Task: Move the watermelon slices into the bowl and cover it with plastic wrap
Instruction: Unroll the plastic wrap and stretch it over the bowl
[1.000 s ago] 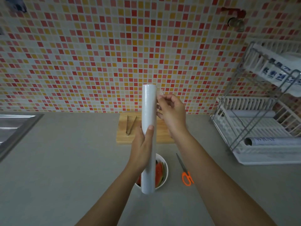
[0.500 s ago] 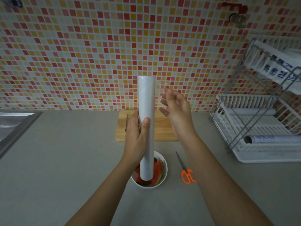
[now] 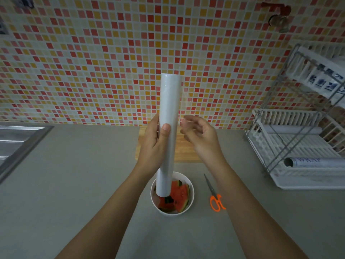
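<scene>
A white roll of plastic wrap [image 3: 169, 118] stands nearly upright in the air, its lower end hanging over the white bowl [image 3: 192, 193]. My left hand [image 3: 153, 144] grips the roll at its middle, thumb across the front. Red watermelon slices [image 3: 179, 195] with green rind lie in the bowl, partly hidden by the roll. My right hand [image 3: 201, 137] hovers just right of the roll with its fingers loosely curled and blurred; I see nothing firmly held in it. A faint sheen of loose film shows along the roll's upper right edge.
Orange-handled scissors [image 3: 214, 197] lie right of the bowl. A wooden cutting board [image 3: 186, 154] sits behind my hands against the tiled wall. A white dish rack [image 3: 298, 146] with another wrap roll [image 3: 317, 162] stands at right. A steel sink [image 3: 15, 141] is at left.
My right hand let go of the roll's upper edge and dropped to mid-roll height. My left hand lifted the roll, so its lower end now hangs higher over the bowl.
</scene>
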Action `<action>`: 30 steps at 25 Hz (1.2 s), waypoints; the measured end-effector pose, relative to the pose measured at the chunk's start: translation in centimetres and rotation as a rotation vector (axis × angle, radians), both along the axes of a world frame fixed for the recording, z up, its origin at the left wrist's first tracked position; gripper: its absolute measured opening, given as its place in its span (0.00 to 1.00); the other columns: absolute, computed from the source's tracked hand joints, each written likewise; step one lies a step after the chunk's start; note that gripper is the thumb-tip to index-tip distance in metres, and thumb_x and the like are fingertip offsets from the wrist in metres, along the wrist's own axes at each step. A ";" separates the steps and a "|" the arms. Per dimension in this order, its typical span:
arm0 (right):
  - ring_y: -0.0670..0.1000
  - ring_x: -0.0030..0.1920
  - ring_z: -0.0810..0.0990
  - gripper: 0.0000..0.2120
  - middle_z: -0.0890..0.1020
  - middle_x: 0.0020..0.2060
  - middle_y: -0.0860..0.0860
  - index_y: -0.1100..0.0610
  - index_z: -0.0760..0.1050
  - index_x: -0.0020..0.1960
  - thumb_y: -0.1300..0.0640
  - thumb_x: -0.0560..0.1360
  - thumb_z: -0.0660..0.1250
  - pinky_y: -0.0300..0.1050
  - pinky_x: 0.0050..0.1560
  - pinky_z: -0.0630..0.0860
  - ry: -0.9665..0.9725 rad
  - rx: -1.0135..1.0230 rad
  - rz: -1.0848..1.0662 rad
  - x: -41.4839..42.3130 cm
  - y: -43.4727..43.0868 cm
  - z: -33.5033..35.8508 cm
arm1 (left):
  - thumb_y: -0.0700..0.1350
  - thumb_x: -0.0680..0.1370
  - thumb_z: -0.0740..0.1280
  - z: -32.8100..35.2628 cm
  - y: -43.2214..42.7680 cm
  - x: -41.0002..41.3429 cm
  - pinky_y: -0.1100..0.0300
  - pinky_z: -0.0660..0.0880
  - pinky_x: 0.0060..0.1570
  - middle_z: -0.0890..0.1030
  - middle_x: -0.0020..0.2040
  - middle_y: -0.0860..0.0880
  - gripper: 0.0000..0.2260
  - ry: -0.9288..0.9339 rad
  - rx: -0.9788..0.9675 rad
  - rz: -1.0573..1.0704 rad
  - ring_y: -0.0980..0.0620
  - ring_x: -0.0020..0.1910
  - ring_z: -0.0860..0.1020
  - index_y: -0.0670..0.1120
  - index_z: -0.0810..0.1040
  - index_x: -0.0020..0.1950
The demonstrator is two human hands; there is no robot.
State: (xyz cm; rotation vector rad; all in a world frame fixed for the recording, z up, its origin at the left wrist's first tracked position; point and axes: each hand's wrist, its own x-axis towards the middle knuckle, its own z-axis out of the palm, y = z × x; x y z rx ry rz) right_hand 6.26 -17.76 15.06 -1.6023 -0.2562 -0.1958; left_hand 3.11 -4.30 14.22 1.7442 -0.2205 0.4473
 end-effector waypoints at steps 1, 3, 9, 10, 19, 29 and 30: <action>0.43 0.43 0.83 0.05 0.84 0.40 0.43 0.46 0.78 0.46 0.49 0.71 0.70 0.37 0.47 0.79 -0.039 -0.092 0.004 -0.1 0.0 -0.3 | 0.56 0.79 0.55 0.1 0.1 0.1 0.68 0.74 0.49 0.75 0.54 0.61 0.10 0.001 -0.003 -0.004 0.63 0.53 0.75 0.65 0.65 0.60; 0.43 0.40 0.83 0.02 0.83 0.35 0.41 0.46 0.78 0.41 0.53 0.72 0.70 0.35 0.44 0.78 -0.092 -0.147 -0.053 0.1 -0.2 -0.5 | 0.57 0.79 0.55 0.2 0.2 0.3 0.65 0.75 0.50 0.75 0.54 0.60 0.10 0.018 0.006 -0.011 0.62 0.52 0.76 0.65 0.66 0.60; 0.42 0.41 0.82 0.02 0.83 0.37 0.42 0.46 0.78 0.41 0.51 0.73 0.69 0.35 0.45 0.77 -0.039 -0.106 0.002 -0.6 0.0 -1.7 | 0.59 0.79 0.54 1.3 0.2 1.5 0.58 0.76 0.51 0.76 0.50 0.63 0.16 -0.027 0.010 -0.013 0.58 0.51 0.77 0.56 0.68 0.65; 0.41 0.40 0.81 0.03 0.83 0.35 0.41 0.46 0.79 0.40 0.52 0.72 0.69 0.33 0.43 0.76 -0.076 -0.137 -0.015 -0.6 -0.1 -1.7 | 0.60 0.79 0.54 1.5 0.3 1.7 0.58 0.76 0.51 0.76 0.49 0.63 0.17 -0.034 0.016 -0.018 0.58 0.50 0.77 0.56 0.68 0.65; 0.44 0.41 0.83 0.03 0.84 0.36 0.44 0.49 0.80 0.41 0.50 0.72 0.70 0.39 0.45 0.79 -0.028 -0.147 0.004 -0.7 -0.1 -1.5 | 0.55 0.81 0.54 2.9 0.3 2.7 0.63 0.76 0.49 0.75 0.50 0.60 0.13 -0.083 0.012 -0.043 0.61 0.48 0.76 0.58 0.67 0.64; 0.44 0.39 0.82 0.02 0.84 0.35 0.42 0.48 0.80 0.40 0.51 0.71 0.71 0.37 0.43 0.78 -0.028 -0.065 -0.033 -1.5 0.6 -1.5 | 0.51 0.83 0.53 4.4 0.5 3.4 0.64 0.76 0.49 0.74 0.52 0.59 0.16 -0.120 0.008 -0.054 0.62 0.49 0.76 0.48 0.66 0.69; 0.44 0.38 0.82 0.02 0.83 0.34 0.43 0.49 0.80 0.40 0.54 0.71 0.71 0.37 0.42 0.78 -0.028 -0.072 -0.043 -1.3 0.4 -1.3 | 0.51 0.83 0.53 4.5 0.6 3.4 0.65 0.75 0.50 0.74 0.52 0.60 0.16 -0.122 0.015 -0.058 0.63 0.49 0.75 0.48 0.66 0.69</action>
